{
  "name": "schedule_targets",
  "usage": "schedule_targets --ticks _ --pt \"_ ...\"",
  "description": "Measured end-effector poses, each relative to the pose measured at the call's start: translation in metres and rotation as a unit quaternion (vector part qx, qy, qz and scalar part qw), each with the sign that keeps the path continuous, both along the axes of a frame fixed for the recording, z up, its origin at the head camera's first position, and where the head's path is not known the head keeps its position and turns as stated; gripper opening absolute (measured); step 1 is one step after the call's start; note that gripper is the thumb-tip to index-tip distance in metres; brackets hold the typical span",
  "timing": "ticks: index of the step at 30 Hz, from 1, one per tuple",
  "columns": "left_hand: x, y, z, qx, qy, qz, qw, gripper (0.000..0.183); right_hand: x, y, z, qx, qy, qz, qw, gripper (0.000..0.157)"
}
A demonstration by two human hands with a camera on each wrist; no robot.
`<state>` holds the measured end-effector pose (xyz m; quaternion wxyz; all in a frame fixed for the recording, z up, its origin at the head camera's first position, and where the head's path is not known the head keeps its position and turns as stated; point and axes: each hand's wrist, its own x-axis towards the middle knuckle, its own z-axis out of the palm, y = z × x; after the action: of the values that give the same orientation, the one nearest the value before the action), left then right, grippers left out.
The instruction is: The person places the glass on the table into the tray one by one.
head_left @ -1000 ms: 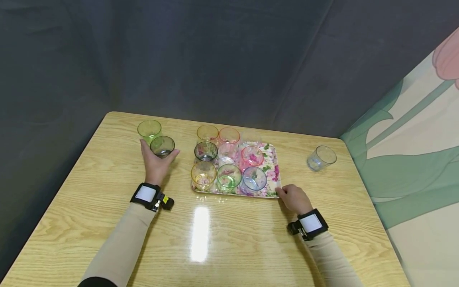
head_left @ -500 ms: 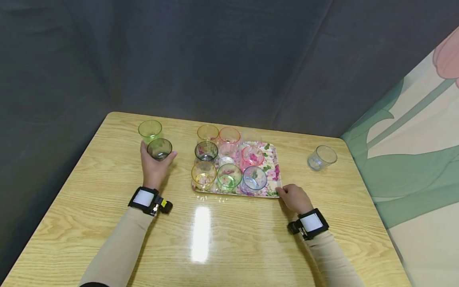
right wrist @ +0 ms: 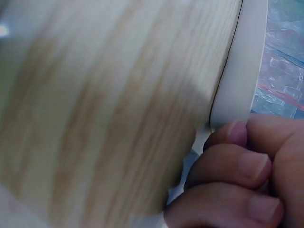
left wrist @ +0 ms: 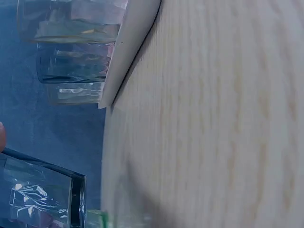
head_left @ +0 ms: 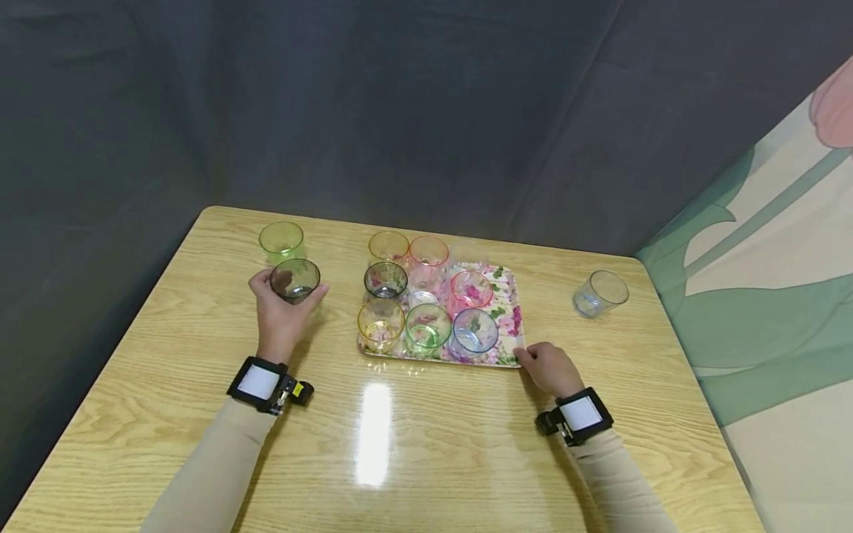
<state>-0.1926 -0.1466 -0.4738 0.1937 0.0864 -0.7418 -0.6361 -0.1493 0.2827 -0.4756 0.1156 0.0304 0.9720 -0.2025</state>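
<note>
My left hand (head_left: pixel 280 326) grips a smoky grey drinking glass (head_left: pixel 295 281) from its near side, thumb to the right. In the left wrist view this glass (left wrist: pixel 40 190) looks raised off the table, its base towards the wood. Just behind it stands a light green glass (head_left: pixel 281 238). With my right hand (head_left: pixel 552 369) I pinch the near right corner of a floral tray (head_left: pixel 508 300). Close up in the right wrist view, thumb and curled fingers (right wrist: pixel 225 192) meet at the tray's pale rim (right wrist: pixel 241 66).
Several coloured glasses crowd the tray, among them a yellow one (head_left: pixel 380 326), a green one (head_left: pixel 428 329), a blue one (head_left: pixel 475 331) and a second grey one (head_left: pixel 386 281). A clear glass (head_left: pixel 600 295) leans tilted at the table's right. Dark cloth (head_left: pixel 413 111) hangs behind.
My left hand has drawn the grey glass slightly towards me and left, away from the green glass. The right hand and the tray hold their place.
</note>
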Motion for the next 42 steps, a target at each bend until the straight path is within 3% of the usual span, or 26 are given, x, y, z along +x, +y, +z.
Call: schedule_targets --ticks 6,10,15,19,22,24,27,29,31,36,42 --pt "0.019 0.006 0.024 -0.011 0.007 -0.008 0.9999 0.082 0.001 0.001 0.001 -0.005 -0.011 -0.002 1.0 0.048" --pt "0.032 0.01 0.043 -0.01 0.031 -0.047 0.9983 0.08 0.001 0.003 0.002 -0.013 -0.018 -0.017 1.0 0.05" --pt "0.043 0.011 0.052 -0.031 0.042 -0.085 0.995 0.077 0.0 0.006 0.005 -0.025 -0.013 -0.04 0.999 0.061" --pt "0.056 0.018 0.074 -0.038 0.048 -0.112 0.9919 0.075 0.0 0.007 0.007 -0.035 0.024 -0.061 0.997 0.065" --pt "0.068 0.025 0.093 -0.037 0.053 -0.134 0.9889 0.073 0.0 0.008 0.011 -0.04 0.099 -0.076 0.991 0.062" --pt "0.074 0.03 0.101 -0.04 0.058 -0.15 0.9863 0.072 -0.001 0.007 0.014 -0.047 0.168 -0.091 0.98 0.059" --pt "0.079 0.036 0.108 -0.047 0.066 -0.177 0.9809 0.071 -0.002 0.001 0.021 -0.073 0.268 -0.127 0.952 0.051" --pt "0.08 0.039 0.108 -0.056 0.064 -0.194 0.9774 0.072 -0.003 -0.005 0.027 -0.102 0.315 -0.151 0.931 0.045" --pt "0.077 0.041 0.101 -0.074 0.058 -0.202 0.9749 0.075 -0.003 -0.014 0.033 -0.138 0.352 -0.156 0.913 0.039" --pt "0.073 0.047 0.082 -0.125 0.039 -0.211 0.9687 0.081 0.005 -0.042 0.051 -0.255 0.406 -0.087 0.873 0.027" --pt "0.077 0.06 0.078 -0.143 0.038 -0.255 0.9555 0.088 0.013 -0.068 0.065 -0.401 0.404 0.022 0.822 0.031"
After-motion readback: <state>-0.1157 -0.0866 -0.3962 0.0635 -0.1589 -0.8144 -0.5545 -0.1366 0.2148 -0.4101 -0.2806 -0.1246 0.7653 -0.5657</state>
